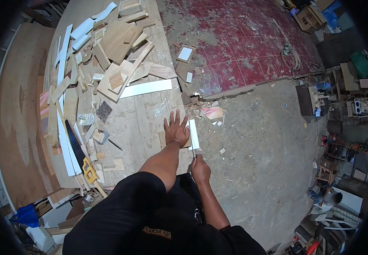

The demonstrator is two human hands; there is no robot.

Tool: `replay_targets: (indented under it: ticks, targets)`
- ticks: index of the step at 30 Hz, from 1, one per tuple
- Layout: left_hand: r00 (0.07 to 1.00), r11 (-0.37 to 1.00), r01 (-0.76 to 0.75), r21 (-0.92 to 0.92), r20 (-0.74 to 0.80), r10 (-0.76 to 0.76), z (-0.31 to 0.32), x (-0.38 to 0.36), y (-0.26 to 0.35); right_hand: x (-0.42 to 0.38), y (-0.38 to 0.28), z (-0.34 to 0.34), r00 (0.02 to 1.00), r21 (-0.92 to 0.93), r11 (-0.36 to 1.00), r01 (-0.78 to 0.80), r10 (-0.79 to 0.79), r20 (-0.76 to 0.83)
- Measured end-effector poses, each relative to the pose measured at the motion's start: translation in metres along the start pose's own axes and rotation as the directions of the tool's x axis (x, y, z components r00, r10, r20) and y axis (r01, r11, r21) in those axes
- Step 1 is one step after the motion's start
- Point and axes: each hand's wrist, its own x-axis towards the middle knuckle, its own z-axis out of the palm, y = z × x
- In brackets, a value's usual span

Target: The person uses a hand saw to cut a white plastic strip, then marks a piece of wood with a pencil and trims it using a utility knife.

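My left hand (177, 128) lies flat with its fingers spread, pressing on a small brown board (163, 138) at the right edge of the wooden table (141, 114). Along that edge, just right of the hand, runs a narrow white strip (193, 134). My right hand (201, 169) is closed below the strip, beyond the table edge. It grips a thin tool (194, 154) whose tip meets the strip's lower end; the tool's kind is too small to tell.
Wood offcuts (118, 42) heap at the table's upper left. A yellow-handled saw (89, 170) and a black pen (115, 145) lie on the left. Concrete floor (252, 161) spreads to the right. A person (326, 197) is at the far lower right.
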Motion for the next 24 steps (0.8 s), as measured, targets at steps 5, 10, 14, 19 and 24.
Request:
replay_targets:
  ticks: [5, 10, 14, 19, 24]
  targets:
    - [1.0, 1.0, -0.002, -0.004, -0.003, 0.002, 0.0, 0.0, 0.0, 0.005, -0.004, -0.009, 1.0, -0.001, 1.0, 0.004, -0.004, 0.006]
    - [1.0, 0.999, -0.008, -0.046, -0.019, 0.007, -0.002, -0.001, 0.0, 0.029, -0.015, -0.004, 0.999, -0.016, 1.0, -0.008, 0.009, 0.033]
    - [1.0, 0.999, -0.007, -0.041, -0.003, 0.007, -0.003, -0.001, 0.0, 0.055, -0.027, -0.001, 0.999, -0.007, 1.0, -0.022, 0.022, 0.042]
    - [1.0, 0.999, -0.01, -0.047, -0.03, 0.008, -0.002, -0.001, 0.0, 0.08, -0.035, 0.002, 0.999, 0.036, 0.999, -0.021, 0.02, 0.038]
    - [1.0, 0.999, -0.004, -0.042, -0.011, 0.003, -0.002, -0.001, 0.001, 0.081, -0.033, 0.001, 0.998, 0.026, 0.999, -0.036, 0.034, 0.052]
